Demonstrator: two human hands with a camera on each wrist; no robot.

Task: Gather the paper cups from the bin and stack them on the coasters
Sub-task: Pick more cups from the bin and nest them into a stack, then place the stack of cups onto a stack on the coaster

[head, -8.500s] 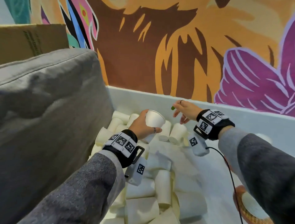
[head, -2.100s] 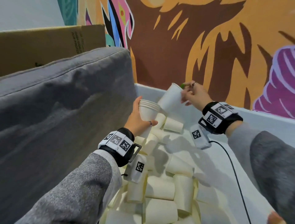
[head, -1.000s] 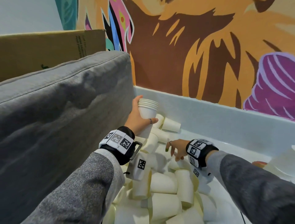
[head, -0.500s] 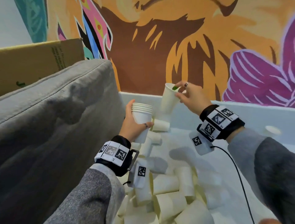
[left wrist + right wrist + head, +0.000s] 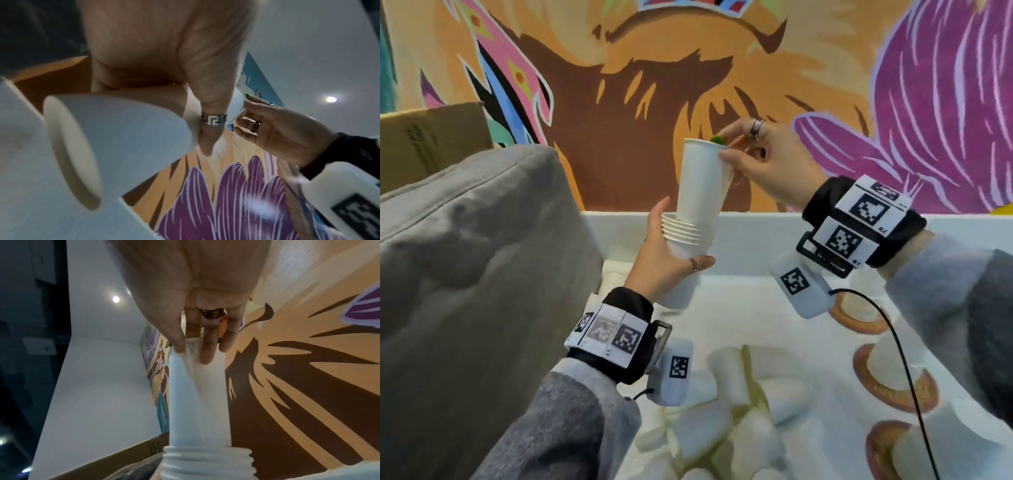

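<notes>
My left hand (image 5: 671, 260) grips a stack of nested white paper cups (image 5: 686, 240) upright above the white bin (image 5: 756, 219). My right hand (image 5: 753, 154) pinches the rim of another white cup (image 5: 702, 181), whose base sits partly inside the top of the stack. The right wrist view shows that cup (image 5: 197, 394) entering the stack's ribbed rims (image 5: 207, 457). In the left wrist view my ringed finger wraps the stack (image 5: 123, 129). Loose cups (image 5: 722, 411) lie in the bin below. Orange coasters (image 5: 893, 387) at the right bear upturned cups.
A grey cushion (image 5: 465, 274) rises along the bin's left side, with a cardboard box (image 5: 431, 140) behind it. A painted mural wall (image 5: 688, 68) stands just behind the bin. A black cable (image 5: 904, 359) hangs from my right wrist over the coasters.
My right hand has brought the single cup from beside the stack to above it and lowered its base into the top. The left hand has kept holding the stack.
</notes>
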